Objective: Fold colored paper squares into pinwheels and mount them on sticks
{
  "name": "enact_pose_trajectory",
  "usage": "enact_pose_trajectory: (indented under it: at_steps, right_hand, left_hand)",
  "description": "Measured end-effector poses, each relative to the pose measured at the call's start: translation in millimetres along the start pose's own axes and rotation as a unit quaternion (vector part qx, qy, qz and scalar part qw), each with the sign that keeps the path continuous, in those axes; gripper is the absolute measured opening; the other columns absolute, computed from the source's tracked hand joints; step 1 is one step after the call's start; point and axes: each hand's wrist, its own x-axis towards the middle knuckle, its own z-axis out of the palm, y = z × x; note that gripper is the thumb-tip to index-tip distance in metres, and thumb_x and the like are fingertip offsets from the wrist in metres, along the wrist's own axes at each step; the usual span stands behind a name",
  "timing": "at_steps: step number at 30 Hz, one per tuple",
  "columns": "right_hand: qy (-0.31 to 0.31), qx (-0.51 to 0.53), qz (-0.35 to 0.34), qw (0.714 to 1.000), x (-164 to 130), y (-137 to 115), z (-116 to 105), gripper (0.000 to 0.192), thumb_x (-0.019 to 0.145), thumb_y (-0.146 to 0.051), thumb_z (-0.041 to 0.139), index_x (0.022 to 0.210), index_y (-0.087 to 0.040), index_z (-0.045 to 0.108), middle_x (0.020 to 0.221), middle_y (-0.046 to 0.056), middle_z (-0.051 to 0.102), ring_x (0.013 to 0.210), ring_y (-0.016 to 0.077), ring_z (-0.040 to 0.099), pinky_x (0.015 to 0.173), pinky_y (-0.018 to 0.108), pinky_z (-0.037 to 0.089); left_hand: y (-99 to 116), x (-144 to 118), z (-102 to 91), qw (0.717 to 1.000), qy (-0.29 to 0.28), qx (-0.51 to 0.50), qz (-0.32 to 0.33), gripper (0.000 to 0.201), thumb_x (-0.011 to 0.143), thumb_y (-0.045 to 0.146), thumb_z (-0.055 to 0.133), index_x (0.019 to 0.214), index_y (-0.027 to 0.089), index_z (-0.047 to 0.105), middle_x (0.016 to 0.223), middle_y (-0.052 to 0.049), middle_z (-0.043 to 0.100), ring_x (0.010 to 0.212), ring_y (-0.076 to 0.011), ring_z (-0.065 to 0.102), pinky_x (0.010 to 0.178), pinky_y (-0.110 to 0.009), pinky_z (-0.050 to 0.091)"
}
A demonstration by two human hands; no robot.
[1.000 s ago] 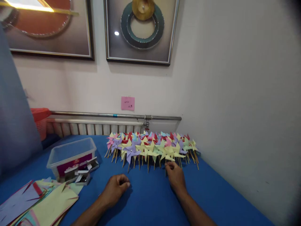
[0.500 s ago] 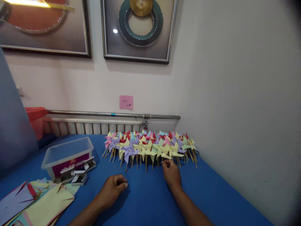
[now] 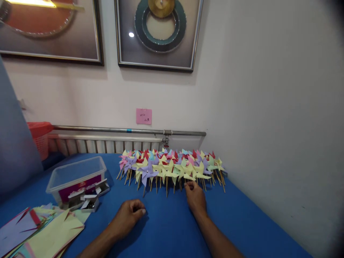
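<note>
Rows of paper pinwheels [image 3: 167, 169] on thin wooden sticks, in yellow, purple, pink, red, green and blue, fill the far part of the blue tabletop [image 3: 166, 225]. At their front edge, right of the middle, my right hand [image 3: 195, 197] pinches the stick of a yellow pinwheel [image 3: 185, 172]. Its fingertips partly hide that stick. My left hand [image 3: 128, 218] lies on the cloth nearer to me, fingers curled in and thumb against them, with nothing visible in it. A purple pinwheel [image 3: 147, 172] stands beyond it.
To the left stand a clear plastic tub [image 3: 77, 172] and small open boxes [image 3: 90, 203], one with small metal pieces inside. Cut coloured paper sheets [image 3: 51, 233] are stacked at the near left. A red basket [image 3: 40, 138], a radiator [image 3: 102, 145] and a wall [image 3: 268, 125] border the table.
Almost nothing differs. Both hands keep their places, and the whole view has shifted very slightly.
</note>
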Motion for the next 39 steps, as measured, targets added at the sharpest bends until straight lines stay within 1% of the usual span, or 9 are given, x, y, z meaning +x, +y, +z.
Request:
enact_pose_trajectory:
  at_steps: [16,20,22,25,27,29,31,33,39]
  right_hand:
    - [0.006,-0.008,-0.011,1.000,-11.1,-11.7,-9.3,0.026,0.089,-0.040,0.051,0.086,-0.021,0.068,0.083,0.009,0.076,0.080,0.0241,0.071,0.069,0.030,0.047]
    - [0.009,-0.002,-0.108,0.994,-33.6,-23.7,-8.2,0.036,0.092,-0.052,0.045,0.081,-0.023,0.064,0.077,0.007,0.073,0.073,0.0246,0.068,0.067,0.032,0.045]
    - [-0.015,0.010,-0.177,0.984,-47.2,-29.4,-4.1,0.040,0.093,-0.056,0.045,0.078,-0.024,0.063,0.076,0.007,0.072,0.070,0.0236,0.066,0.067,0.032,0.045]
    - [-0.066,0.021,-0.249,0.966,-64.8,-36.2,3.2,0.040,0.095,-0.056,0.045,0.077,-0.025,0.062,0.072,0.005,0.070,0.066,0.0220,0.065,0.066,0.031,0.046]
    - [-0.088,0.016,-0.276,0.957,-72.3,-39.3,7.1,0.040,0.096,-0.055,0.044,0.076,-0.025,0.062,0.072,0.004,0.070,0.066,0.0215,0.066,0.067,0.031,0.048]
    - [-0.099,0.007,-0.290,0.952,-76.3,-40.9,9.9,0.041,0.097,-0.055,0.043,0.076,-0.026,0.062,0.072,0.004,0.069,0.066,0.0212,0.066,0.067,0.031,0.048]
    - [-0.103,0.003,-0.299,0.949,-78.2,-41.5,12.0,0.042,0.098,-0.057,0.042,0.076,-0.026,0.061,0.071,0.004,0.069,0.065,0.0210,0.066,0.067,0.031,0.049]
    - [-0.107,0.004,-0.309,0.945,-79.2,-41.2,13.8,0.043,0.098,-0.058,0.041,0.075,-0.026,0.060,0.070,0.003,0.069,0.065,0.0209,0.065,0.068,0.031,0.050]
    - [-0.123,0.009,-0.315,0.941,-78.4,-38.8,17.7,0.045,0.097,-0.060,0.040,0.074,-0.027,0.060,0.070,0.004,0.069,0.065,0.0217,0.067,0.066,0.032,0.051]
  left_hand:
    - [5.8,-3.9,0.9,1.000,-0.005,-0.017,-0.004,0.024,0.076,0.040,0.059,0.077,0.016,0.062,0.060,0.005,0.047,0.057,-0.0109,0.037,0.058,-0.025,0.031]
    - [16.0,-5.3,-4.7,1.000,0.007,0.005,-0.004,0.018,0.080,0.032,0.057,0.078,0.016,0.065,0.063,0.003,0.054,0.058,-0.0120,0.043,0.060,-0.025,0.035]
    - [21.3,-4.6,-21.0,0.995,0.062,0.073,0.021,0.018,0.085,0.028,0.055,0.081,0.016,0.068,0.070,-0.001,0.062,0.066,-0.0143,0.052,0.064,-0.025,0.039]
    - [25.8,-7.5,-65.6,0.931,0.257,0.254,0.058,0.023,0.092,0.022,0.051,0.095,0.016,0.072,0.097,-0.007,0.071,0.092,-0.0192,0.062,0.083,-0.028,0.044]
    - [25.1,-13.3,-101.6,0.861,0.377,0.340,0.014,0.031,0.097,0.025,0.045,0.110,0.017,0.072,0.111,-0.010,0.070,0.097,-0.0215,0.064,0.084,-0.030,0.045]
    - [22.0,-20.2,-134.0,0.805,0.446,0.387,-0.058,0.037,0.099,0.026,0.041,0.121,0.019,0.069,0.122,-0.012,0.067,0.095,-0.0225,0.066,0.079,-0.031,0.047]
    - [18.4,-26.5,-157.3,0.781,0.451,0.417,-0.114,0.039,0.099,0.025,0.039,0.127,0.019,0.066,0.128,-0.013,0.065,0.095,-0.0229,0.067,0.077,-0.032,0.048]
    - [16.3,-32.0,-169.0,0.779,0.417,0.443,-0.152,0.039,0.099,0.024,0.038,0.125,0.019,0.067,0.125,-0.013,0.067,0.096,-0.0237,0.068,0.076,-0.032,0.048]
    - [16.1,-53.6,-153.8,0.781,0.347,0.483,-0.190,0.038,0.100,0.026,0.034,0.109,0.019,0.070,0.110,-0.013,0.071,0.088,-0.0268,0.072,0.071,-0.034,0.049]
